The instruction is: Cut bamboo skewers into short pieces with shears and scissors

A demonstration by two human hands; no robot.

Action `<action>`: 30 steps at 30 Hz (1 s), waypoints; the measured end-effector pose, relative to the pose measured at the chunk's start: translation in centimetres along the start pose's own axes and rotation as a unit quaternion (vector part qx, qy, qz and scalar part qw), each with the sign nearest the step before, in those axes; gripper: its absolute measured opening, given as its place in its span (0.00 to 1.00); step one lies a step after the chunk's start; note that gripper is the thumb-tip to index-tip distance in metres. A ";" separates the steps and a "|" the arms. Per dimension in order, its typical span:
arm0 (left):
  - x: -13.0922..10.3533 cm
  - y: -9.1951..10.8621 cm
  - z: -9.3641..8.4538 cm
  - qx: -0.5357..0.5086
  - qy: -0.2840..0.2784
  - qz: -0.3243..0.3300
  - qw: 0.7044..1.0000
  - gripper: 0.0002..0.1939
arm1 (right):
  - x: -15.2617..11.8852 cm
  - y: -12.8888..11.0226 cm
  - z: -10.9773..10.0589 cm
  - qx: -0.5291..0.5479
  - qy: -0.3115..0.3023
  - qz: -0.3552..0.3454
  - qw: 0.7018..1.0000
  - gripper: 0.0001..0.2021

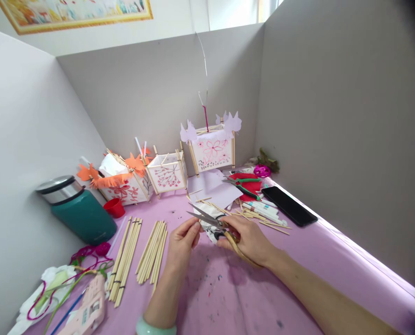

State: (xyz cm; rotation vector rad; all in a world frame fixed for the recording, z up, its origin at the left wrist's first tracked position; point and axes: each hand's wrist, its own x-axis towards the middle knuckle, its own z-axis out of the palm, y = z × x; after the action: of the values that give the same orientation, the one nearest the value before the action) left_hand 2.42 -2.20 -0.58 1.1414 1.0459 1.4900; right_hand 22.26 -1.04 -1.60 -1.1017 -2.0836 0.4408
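My right hand (244,232) is closed round a pair of scissors (235,244), whose blades point left and stand slightly apart. Just left of the blades, the fingertips of my left hand (185,237) are pinched together on something too small to make out. A white patterned paper or cloth (209,211) lies under the scissors. To the left of my left hand are a loose pile of wooden sticks (152,253) and a group of longer sticks (125,260) with dark bands.
Decorated paper lanterns (167,173) stand at the back. A teal bottle (83,214) and red cup (114,208) are left, a pink tool (88,307) front left. Green-handled pliers (244,186), markers (268,211) and a black phone (289,205) lie right. Grey partitions (158,88) surround the table.
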 end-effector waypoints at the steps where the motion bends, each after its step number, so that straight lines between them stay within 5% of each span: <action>1: 0.0 0.0 0.0 -0.003 0.002 -0.001 1.000 0.14 | 0.0 -0.1 0.0 0.000 -0.002 0.003 1.000 0.19; 11: 0.2 -0.6 0.0 -0.040 0.022 -0.010 0.999 0.16 | -0.2 -0.6 0.0 0.002 -0.002 0.003 1.000 0.09; 18: 0.4 -0.8 -0.1 -0.040 0.024 -0.012 0.999 0.18 | -0.2 -0.1 0.5 0.024 0.011 0.021 0.999 0.11; 25: 0.8 -0.3 -0.9 -0.098 0.034 0.022 0.994 0.19 | 0.4 1.7 0.5 0.086 0.104 0.073 0.988 0.16; 30: 0.9 -0.2 -0.6 -0.109 0.029 -0.019 0.993 0.22 | 0.6 2.0 0.3 0.195 0.073 0.106 0.972 0.17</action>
State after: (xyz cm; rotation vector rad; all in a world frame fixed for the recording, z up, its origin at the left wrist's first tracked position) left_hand 1.74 -1.32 -0.78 0.9244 0.9140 1.5723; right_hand 22.99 0.65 -2.71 -1.0829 -1.6660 0.8095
